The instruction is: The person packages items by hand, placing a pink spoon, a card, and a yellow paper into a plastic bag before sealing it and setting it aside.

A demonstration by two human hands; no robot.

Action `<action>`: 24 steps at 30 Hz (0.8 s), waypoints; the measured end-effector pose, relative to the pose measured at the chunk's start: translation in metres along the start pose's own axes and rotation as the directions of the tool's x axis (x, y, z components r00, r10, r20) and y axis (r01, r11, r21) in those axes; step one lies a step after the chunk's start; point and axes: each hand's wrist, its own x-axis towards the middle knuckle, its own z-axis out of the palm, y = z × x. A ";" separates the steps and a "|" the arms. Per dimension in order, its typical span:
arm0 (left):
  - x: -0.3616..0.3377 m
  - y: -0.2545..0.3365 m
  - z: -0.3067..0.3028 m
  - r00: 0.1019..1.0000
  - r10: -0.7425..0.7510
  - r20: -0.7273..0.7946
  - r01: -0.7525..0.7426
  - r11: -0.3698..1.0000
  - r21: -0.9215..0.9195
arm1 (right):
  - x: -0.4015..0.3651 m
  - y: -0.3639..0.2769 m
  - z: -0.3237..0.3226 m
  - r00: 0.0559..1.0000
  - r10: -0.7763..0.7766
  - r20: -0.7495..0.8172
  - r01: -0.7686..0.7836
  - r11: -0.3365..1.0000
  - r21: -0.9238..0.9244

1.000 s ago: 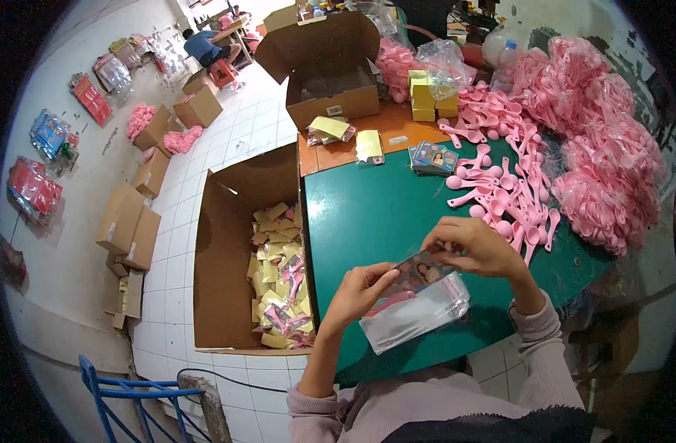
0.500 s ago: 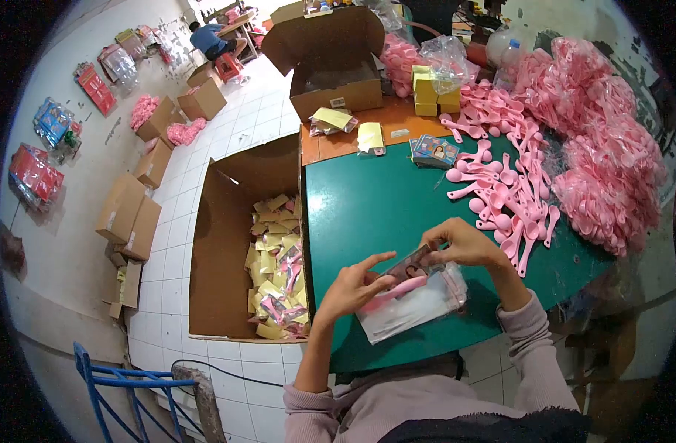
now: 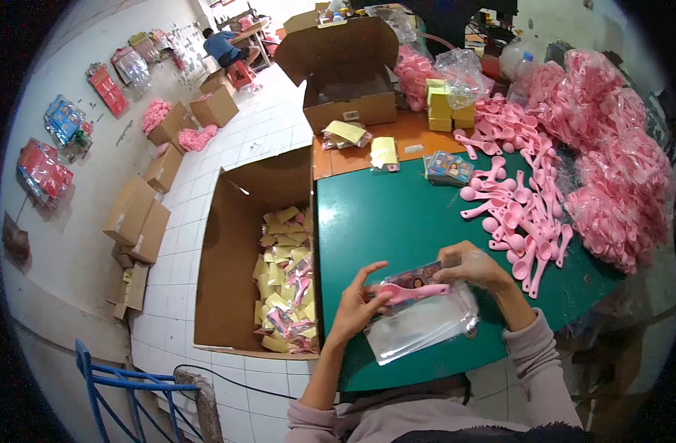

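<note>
**Two bare hands holding a long pink plastic spoon point(image 3: 419, 292) and a dark rectangular picture card point(image 3: 417, 278) over a green-topped bench point(image 3: 375, 214)**

In the head view, the spoon is lying between the hands, just above the bench's near edge, its long axis running left to right. It is overlapping the card's near side, roughly parallel to it. The left hand point(image 3: 355, 306) is the nearer one: it is sitting directly at the spoon's left end, thumb and fingers grasping there, index finger lifting clear. The spoon's right end is pointing toward the right hand point(image 3: 478, 267), which is pinching the card's right end; whether it is also touching the spoon, I cannot tell.

Beneath both, a flat stack of clear plastic bags point(image 3: 408, 338) is resting near the bench's near edge. A heap of loose pink spoons point(image 3: 512, 214) is spreading toward the right edge, and a small pile of blue printed cards point(image 3: 450, 167) is lying by the far edge. Beside the left edge, an open brown cardboard box point(image 3: 234, 258) is holding yellow-and-pink packets point(image 3: 282, 295).
</note>
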 end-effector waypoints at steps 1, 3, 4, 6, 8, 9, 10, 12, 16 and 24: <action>0.000 -0.003 -0.001 1.000 0.002 -0.011 -0.002 1.000 0.014 | 0.002 -0.002 0.003 1.000 -0.014 0.009 0.014 1.000 0.008; 0.003 -0.010 -0.004 0.996 0.089 0.005 -0.089 0.993 0.082 | 0.001 -0.006 0.005 0.999 -0.025 -0.048 0.027 0.998 0.055; 0.002 -0.006 -0.001 0.995 0.089 -0.040 -0.084 0.991 0.105 | 0.002 -0.006 0.005 0.995 -0.056 -0.083 0.057 0.998 0.013; 0.005 -0.016 0.002 0.960 0.206 -0.191 -0.159 0.959 0.236 | 0.008 0.003 0.004 0.967 -0.165 -0.196 0.161 0.986 -0.036; 0.006 -0.021 0.002 0.925 0.272 -0.266 -0.176 0.925 0.337 | 0.007 0.004 0.004 0.909 -0.247 -0.336 0.223 0.969 -0.109; 0.005 -0.019 0.004 0.926 0.269 -0.264 -0.176 0.928 0.330 | 0.005 -0.002 0.009 0.910 -0.242 -0.337 0.216 0.970 -0.113; 0.003 -0.015 0.008 0.987 0.086 -0.135 -0.091 0.995 -0.029 | 0.003 -0.011 0.017 0.890 -0.314 -0.332 0.243 0.941 -0.236; 0.003 -0.009 0.015 0.997 -0.050 0.064 0.071 0.924 -0.375 | 0.002 -0.015 0.021 0.906 -0.398 -0.143 0.314 0.859 -0.404; 0.004 -0.011 0.019 0.979 -0.168 0.112 0.195 0.930 -0.312 | 0.006 0.001 0.028 0.888 -0.459 0.023 0.382 0.710 -0.592; 0.009 -0.025 0.015 0.981 0.055 -0.185 -0.046 0.997 0.054 | 0.015 0.012 0.052 0.896 -0.443 0.003 0.267 0.534 -0.802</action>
